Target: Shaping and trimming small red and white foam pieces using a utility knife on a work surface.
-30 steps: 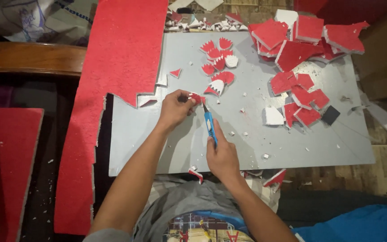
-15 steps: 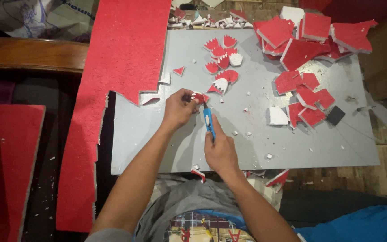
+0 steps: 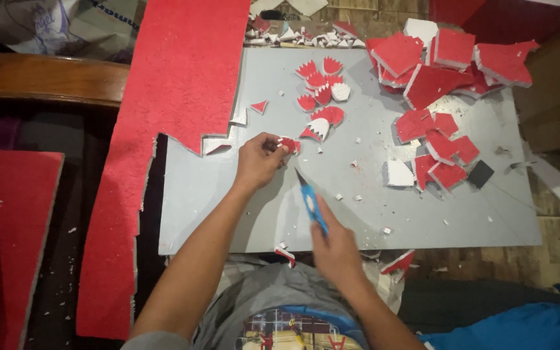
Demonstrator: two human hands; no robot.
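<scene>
From the head view, the left hand (image 3: 258, 159) pinches a small red foam piece (image 3: 288, 144) above the grey board (image 3: 241, 214). The right hand (image 3: 336, 249) grips a blue craft knife (image 3: 312, 204) just below. The piece looks light, stiff and crumbly, best held by its edges.

We see a grey board (image 3: 228, 214) as work surface, a dark wooden furniture edge (image 3: 46, 78) beyond its left edge, a brown wooden floor (image 3: 552, 259) under its right corner, dim warm light
</scene>
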